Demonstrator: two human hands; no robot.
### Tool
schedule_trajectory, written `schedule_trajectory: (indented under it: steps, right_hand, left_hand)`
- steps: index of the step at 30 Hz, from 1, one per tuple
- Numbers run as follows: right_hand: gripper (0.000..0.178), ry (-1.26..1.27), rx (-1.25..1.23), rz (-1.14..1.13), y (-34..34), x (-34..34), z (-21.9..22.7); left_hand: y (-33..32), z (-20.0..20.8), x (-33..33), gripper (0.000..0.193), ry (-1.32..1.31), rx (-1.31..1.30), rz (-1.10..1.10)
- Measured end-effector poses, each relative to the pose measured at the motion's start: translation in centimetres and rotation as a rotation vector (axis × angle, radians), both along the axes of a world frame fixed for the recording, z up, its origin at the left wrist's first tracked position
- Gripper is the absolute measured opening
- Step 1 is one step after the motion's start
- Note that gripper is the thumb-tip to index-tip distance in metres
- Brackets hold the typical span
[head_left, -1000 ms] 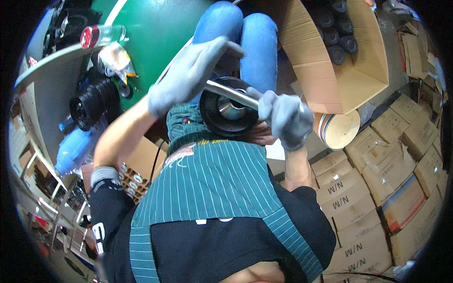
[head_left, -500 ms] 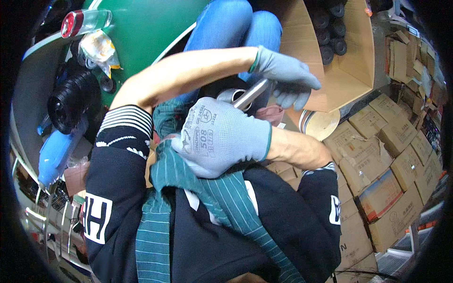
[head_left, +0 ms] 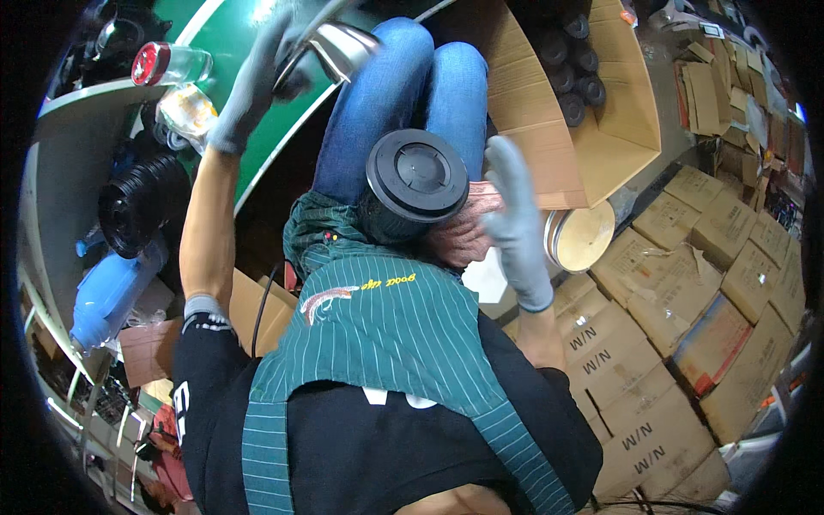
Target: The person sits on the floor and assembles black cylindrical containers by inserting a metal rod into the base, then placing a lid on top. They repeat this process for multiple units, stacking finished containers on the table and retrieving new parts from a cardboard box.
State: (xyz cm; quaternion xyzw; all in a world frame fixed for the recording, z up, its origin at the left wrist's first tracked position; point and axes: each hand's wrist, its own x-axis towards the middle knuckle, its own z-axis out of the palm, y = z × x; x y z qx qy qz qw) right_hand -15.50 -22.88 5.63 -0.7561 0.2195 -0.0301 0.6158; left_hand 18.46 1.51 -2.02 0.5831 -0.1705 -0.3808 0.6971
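My left hand [head_left: 256,90], in a grey glove, is raised over the green table. Its fingers, smeared by motion, close around a shiny metal piece [head_left: 342,50] whose kind is not clear. Between my thighs, a black lidded cylinder [head_left: 418,176] stands with its round, ridged top facing up; neither hand touches it. To its right, my gloved right hand [head_left: 518,227] is open and empty, its fingers stretched out. A crumpled pinkish-brown cloth [head_left: 463,230] lies between the cylinder and that hand.
An open carton [head_left: 614,163] at the upper right holds several black round pieces [head_left: 571,69]. The green table [head_left: 227,34] carries a red-capped clear jar [head_left: 172,64] and a plastic bag [head_left: 186,112]. A round tin [head_left: 580,236] and stacked cartons [head_left: 661,283] are at right.
My arms were crossed over my lap and have parted. The left hand swung up-left with the metal piece; the right moved right. The black cylinder now shows in my lap.
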Motion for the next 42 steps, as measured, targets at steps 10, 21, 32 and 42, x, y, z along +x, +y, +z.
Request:
schedule_trajectory:
  steps: [10, 21, 32, 42]
  right_hand:
    - [0.099, -0.257, -0.387, 0.291, 5.3, -3.0, 0.8]
    - [0.086, -0.457, 0.171, -0.275, 3.9, 3.4, 2.1]
    - [0.063, -0.103, 1.065, 0.074, 3.8, 21.1, 0.5]
    - [0.06, -0.067, 0.858, 0.749, 4.1, 18.3, -6.8]
  left_hand:
    - [5.0, -8.5, -3.6, 0.056, -0.574, 0.861, 0.464]
    - [7.2, 1.2, -10.4, 0.066, -1.389, 0.394, 0.383]
    - [9.6, 8.2, -6.2, 0.073, -1.386, 0.148, 0.454]
    - [-4.1, 17.0, 29.2, 0.053, -1.743, 0.463, 0.919]
